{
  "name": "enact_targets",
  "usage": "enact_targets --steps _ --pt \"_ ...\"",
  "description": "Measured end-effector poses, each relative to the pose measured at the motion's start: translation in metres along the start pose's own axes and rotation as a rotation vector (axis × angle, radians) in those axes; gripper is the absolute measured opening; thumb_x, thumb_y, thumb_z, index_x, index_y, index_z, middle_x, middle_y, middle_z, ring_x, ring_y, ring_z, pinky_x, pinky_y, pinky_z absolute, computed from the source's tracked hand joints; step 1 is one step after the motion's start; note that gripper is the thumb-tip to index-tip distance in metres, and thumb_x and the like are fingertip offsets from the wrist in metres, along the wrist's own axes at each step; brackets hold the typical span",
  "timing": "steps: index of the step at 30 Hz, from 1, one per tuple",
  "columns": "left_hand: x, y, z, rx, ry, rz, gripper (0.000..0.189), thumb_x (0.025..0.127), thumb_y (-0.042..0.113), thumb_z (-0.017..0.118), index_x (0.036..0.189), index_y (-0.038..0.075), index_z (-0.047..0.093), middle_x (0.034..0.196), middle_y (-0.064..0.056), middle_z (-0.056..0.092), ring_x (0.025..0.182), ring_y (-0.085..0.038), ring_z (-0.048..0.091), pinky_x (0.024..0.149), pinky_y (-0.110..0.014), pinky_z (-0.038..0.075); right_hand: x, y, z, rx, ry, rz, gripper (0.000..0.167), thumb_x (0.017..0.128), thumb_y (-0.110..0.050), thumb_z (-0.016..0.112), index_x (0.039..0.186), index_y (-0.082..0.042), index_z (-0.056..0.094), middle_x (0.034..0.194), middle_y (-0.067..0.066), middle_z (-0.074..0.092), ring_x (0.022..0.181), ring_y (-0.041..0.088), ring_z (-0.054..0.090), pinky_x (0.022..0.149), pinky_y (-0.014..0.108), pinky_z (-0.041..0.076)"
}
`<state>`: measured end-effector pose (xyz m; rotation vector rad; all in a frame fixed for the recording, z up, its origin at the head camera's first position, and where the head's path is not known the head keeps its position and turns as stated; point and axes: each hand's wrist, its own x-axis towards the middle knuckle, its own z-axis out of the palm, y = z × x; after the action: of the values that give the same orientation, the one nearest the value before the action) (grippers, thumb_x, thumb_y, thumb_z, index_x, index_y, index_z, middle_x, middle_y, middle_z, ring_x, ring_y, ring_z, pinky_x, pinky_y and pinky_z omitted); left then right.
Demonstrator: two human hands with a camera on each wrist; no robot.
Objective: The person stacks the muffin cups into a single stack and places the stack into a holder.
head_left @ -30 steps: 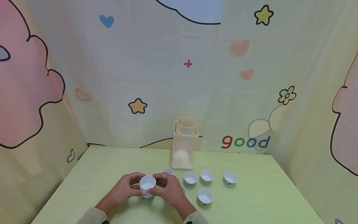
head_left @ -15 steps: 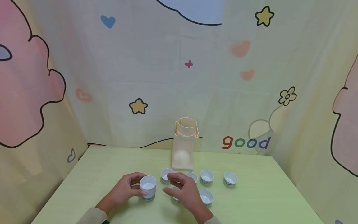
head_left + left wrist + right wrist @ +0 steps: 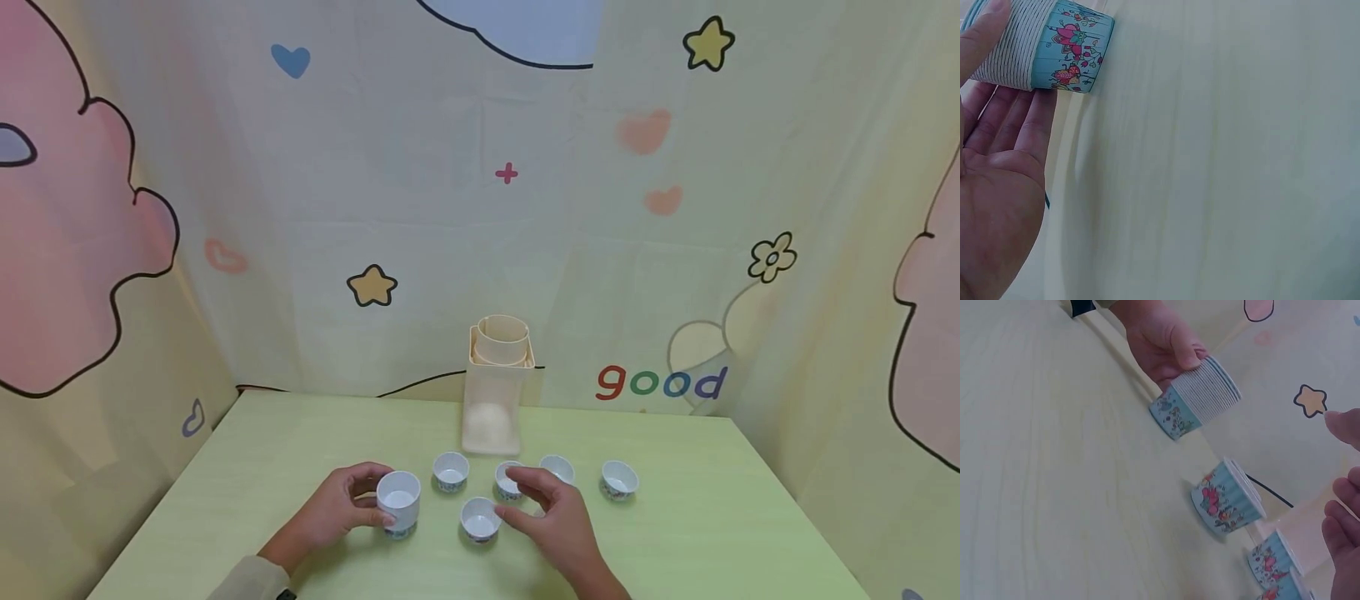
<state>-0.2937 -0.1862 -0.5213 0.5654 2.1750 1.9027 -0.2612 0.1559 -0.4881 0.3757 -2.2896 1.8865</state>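
A stack of nested paper cups (image 3: 398,500), light blue with flowers at the bottom, stands near the table's front left. My left hand (image 3: 337,508) grips its side, thumb in front and fingers behind; the left wrist view shows many white rims in the stack (image 3: 1013,47). To the right, my right hand (image 3: 558,517) hovers with loosely bent fingers and holds nothing. Its thumb tip is close to a single paper cup (image 3: 480,520); contact cannot be told. Behind lie more single cups, one (image 3: 451,472) near the middle and another (image 3: 507,481) partly covered by the right fingertips.
A cream plastic holder with a round tube (image 3: 491,408) stands at the back of the pale green table (image 3: 315,433). More cups stand to the right, one (image 3: 557,467) partly behind the right hand and one (image 3: 618,481) farther out. A printed curtain (image 3: 420,192) hangs behind.
My right hand has let go of the cup stack and moved right, past the front single cup, uncovering it. My left hand still holds the stack in place.
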Motion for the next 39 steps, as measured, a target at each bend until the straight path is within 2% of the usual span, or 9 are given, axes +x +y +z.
enact_targets --steps 7,11,15,18,21,27,39 --pt "0.000 0.001 0.001 0.005 0.002 -0.009 0.067 0.077 0.011 0.090 0.133 -0.006 0.058 0.131 -0.022 0.065 0.115 -0.030 0.069 0.095 -0.026 0.059 -0.007 0.009 -0.024 -0.022 0.089 0.045 0.047 0.075 -0.007 0.090 0.118 -0.002 0.073 0.124 0.015 0.072 0.116 0.009 0.067 0.104 0.016 0.051" --pt "0.000 0.001 0.001 0.000 0.000 -0.007 0.067 0.076 0.010 0.090 0.133 -0.006 0.058 0.131 -0.023 0.065 0.115 -0.030 0.069 0.095 -0.025 0.059 -0.011 0.018 -0.036 -0.089 0.110 0.075 0.049 0.075 -0.011 0.091 0.120 -0.007 0.073 0.126 0.008 0.072 0.119 0.005 0.064 0.106 0.016 0.048" --pt "0.001 0.001 0.001 0.003 0.000 -0.008 0.066 0.077 0.010 0.090 0.133 -0.005 0.058 0.131 -0.022 0.065 0.115 -0.030 0.069 0.095 -0.025 0.059 -0.015 0.026 -0.045 -0.181 0.097 0.116 0.052 0.074 -0.020 0.093 0.122 -0.013 0.073 0.126 0.000 0.072 0.124 0.014 0.064 0.111 0.025 0.049" --pt "0.001 0.000 0.000 0.002 0.000 -0.008 0.066 0.076 0.009 0.090 0.133 -0.005 0.058 0.131 -0.023 0.065 0.116 -0.031 0.069 0.095 -0.026 0.059 -0.017 0.028 -0.050 -0.235 0.076 0.139 0.056 0.074 -0.025 0.094 0.124 -0.013 0.072 0.129 0.001 0.071 0.126 0.024 0.064 0.112 0.037 0.050" --pt "0.001 0.000 0.000 -0.001 0.000 -0.003 0.067 0.076 0.009 0.090 0.133 -0.006 0.058 0.131 -0.023 0.065 0.115 -0.031 0.068 0.095 -0.026 0.059 -0.019 0.029 -0.053 -0.263 0.058 0.161 0.060 0.073 -0.025 0.094 0.126 -0.012 0.071 0.131 0.005 0.070 0.125 0.029 0.064 0.110 0.043 0.051" --pt "0.001 -0.001 -0.001 -0.001 -0.007 0.005 0.067 0.076 0.009 0.090 0.133 -0.006 0.058 0.131 -0.023 0.065 0.114 -0.030 0.069 0.095 -0.025 0.059 -0.021 0.031 -0.056 -0.322 0.019 0.167 0.066 0.070 -0.027 0.096 0.128 -0.010 0.069 0.129 0.005 0.071 0.122 0.025 0.066 0.108 0.039 0.053" --pt "0.000 -0.002 -0.001 0.007 -0.010 0.015 0.067 0.076 0.011 0.090 0.132 -0.006 0.058 0.131 -0.023 0.064 0.114 -0.027 0.069 0.095 -0.025 0.059 -0.021 0.039 -0.057 -0.419 0.004 0.144 0.065 0.067 -0.030 0.097 0.123 -0.011 0.072 0.124 0.000 0.074 0.113 0.015 0.066 0.097 0.026 0.054"
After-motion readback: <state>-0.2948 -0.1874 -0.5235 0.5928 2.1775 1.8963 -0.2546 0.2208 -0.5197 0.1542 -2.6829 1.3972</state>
